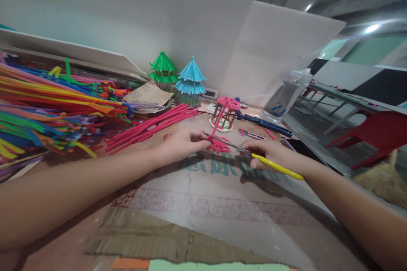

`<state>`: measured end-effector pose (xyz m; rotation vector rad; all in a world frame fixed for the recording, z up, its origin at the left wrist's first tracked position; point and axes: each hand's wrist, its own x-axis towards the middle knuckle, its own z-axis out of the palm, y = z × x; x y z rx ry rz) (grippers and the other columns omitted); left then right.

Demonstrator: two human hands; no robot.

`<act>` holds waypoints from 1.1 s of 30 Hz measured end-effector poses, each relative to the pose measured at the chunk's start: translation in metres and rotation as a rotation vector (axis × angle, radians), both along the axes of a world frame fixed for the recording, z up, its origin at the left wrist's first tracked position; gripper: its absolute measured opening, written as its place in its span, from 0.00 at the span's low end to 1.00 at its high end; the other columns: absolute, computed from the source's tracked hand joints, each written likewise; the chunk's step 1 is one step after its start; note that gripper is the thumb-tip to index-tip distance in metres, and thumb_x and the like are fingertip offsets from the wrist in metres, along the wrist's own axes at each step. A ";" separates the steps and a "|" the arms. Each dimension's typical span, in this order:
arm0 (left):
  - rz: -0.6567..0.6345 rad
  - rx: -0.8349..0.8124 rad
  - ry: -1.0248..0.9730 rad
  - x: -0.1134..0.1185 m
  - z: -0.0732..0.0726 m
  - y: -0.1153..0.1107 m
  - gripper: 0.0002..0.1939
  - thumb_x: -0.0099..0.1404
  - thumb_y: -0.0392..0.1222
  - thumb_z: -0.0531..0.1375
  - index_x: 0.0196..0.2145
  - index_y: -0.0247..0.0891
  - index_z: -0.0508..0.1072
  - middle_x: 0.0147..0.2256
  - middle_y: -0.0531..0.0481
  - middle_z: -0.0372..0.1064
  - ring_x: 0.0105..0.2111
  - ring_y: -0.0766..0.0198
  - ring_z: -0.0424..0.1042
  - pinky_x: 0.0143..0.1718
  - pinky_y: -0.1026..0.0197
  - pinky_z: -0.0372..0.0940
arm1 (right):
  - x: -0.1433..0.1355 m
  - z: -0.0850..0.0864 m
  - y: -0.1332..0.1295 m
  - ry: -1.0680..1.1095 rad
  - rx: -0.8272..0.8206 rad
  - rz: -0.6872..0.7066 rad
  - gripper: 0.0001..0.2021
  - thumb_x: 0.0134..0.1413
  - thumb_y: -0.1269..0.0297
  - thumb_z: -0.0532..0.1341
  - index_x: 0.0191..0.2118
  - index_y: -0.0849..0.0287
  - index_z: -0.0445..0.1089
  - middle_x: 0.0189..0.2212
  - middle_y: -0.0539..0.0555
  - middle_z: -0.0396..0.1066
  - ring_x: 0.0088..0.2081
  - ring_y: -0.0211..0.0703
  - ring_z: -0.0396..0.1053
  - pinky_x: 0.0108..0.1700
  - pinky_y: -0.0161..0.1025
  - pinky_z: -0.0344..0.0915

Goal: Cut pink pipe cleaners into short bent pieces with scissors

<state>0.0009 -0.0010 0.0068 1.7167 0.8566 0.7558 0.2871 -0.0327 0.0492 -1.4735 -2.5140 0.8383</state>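
Note:
My right hand (262,152) grips long scissors (270,164) with yellow handles, their blades reaching left toward my other fingertips. Between the thumb and fingers of my left hand (187,143) is the lower end of a pink pipe cleaner (220,120), beside the blades. That strip slants up in front of a small round pavilion frame (227,114) with a pink top and brown posts. Under the blades lies a pile of short pink pieces (220,145). Long pink pipe cleaners (155,125) lie behind my left hand.
Many coloured pipe cleaners (57,97) fill the left side. Green (163,67) and blue (191,77) model pavilions stand at the back. A glue gun (267,123), clear bottle (282,95) and dark phone (307,150) are at right. Cardboard (152,237) lies in front.

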 end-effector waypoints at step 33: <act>-0.026 0.005 -0.012 0.000 -0.001 0.000 0.10 0.63 0.45 0.60 0.33 0.35 0.77 0.30 0.48 0.79 0.33 0.60 0.77 0.34 0.63 0.68 | -0.003 0.001 -0.002 -0.062 0.060 -0.011 0.18 0.52 0.50 0.63 0.43 0.58 0.70 0.34 0.51 0.69 0.35 0.45 0.65 0.35 0.37 0.59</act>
